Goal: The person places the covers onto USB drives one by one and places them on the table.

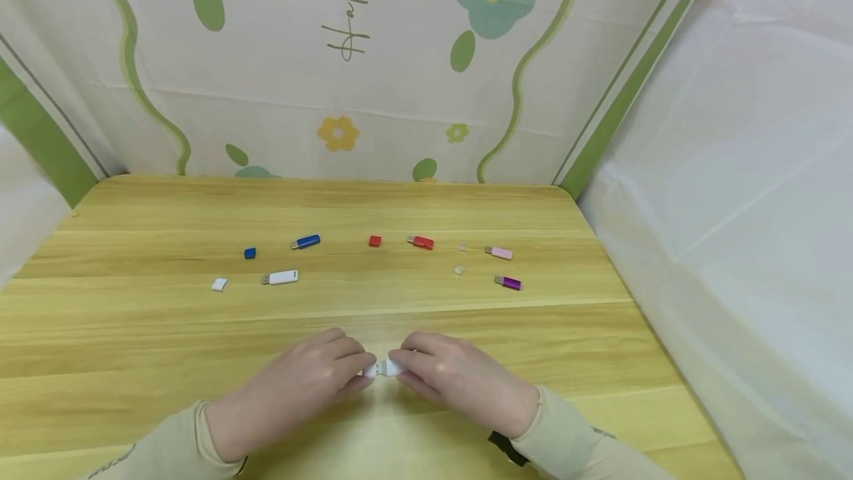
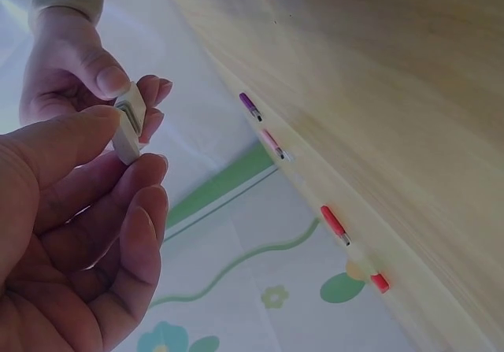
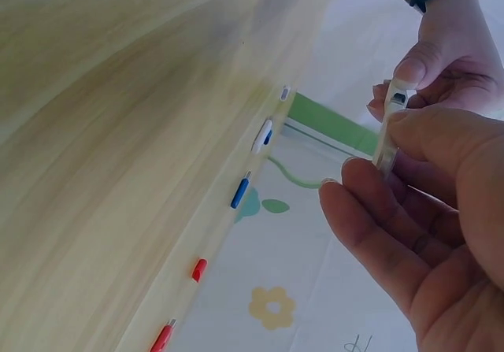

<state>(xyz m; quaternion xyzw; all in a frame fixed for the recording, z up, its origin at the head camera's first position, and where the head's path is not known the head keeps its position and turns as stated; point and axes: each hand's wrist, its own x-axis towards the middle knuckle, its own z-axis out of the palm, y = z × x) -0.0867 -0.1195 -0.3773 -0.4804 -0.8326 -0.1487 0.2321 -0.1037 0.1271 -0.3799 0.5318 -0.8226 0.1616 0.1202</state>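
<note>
Near the front of the table, my left hand (image 1: 313, 372) pinches a white USB stick (image 1: 369, 370) between thumb and fingertips, its metal plug pointing right. My right hand (image 1: 460, 376) pinches a small white piece (image 1: 395, 367), which looks like its cap, right at the plug's end. The two parts are in line and very close; whether the plug is inside the cap is hard to tell. In the left wrist view, the left hand (image 2: 79, 226) is near and the right hand (image 2: 71, 68) beyond it. The right wrist view has the right hand (image 3: 441, 187) nearest.
Farther back lie uncapped USB sticks: blue (image 1: 306, 241), white (image 1: 281, 277), red (image 1: 421, 242), pink (image 1: 499, 252) and purple (image 1: 509, 283). Loose caps are blue (image 1: 249, 252), white (image 1: 220, 284), red (image 1: 375, 241) and two clear ones (image 1: 458, 270). A floral cloth (image 1: 280, 72) hangs behind the table.
</note>
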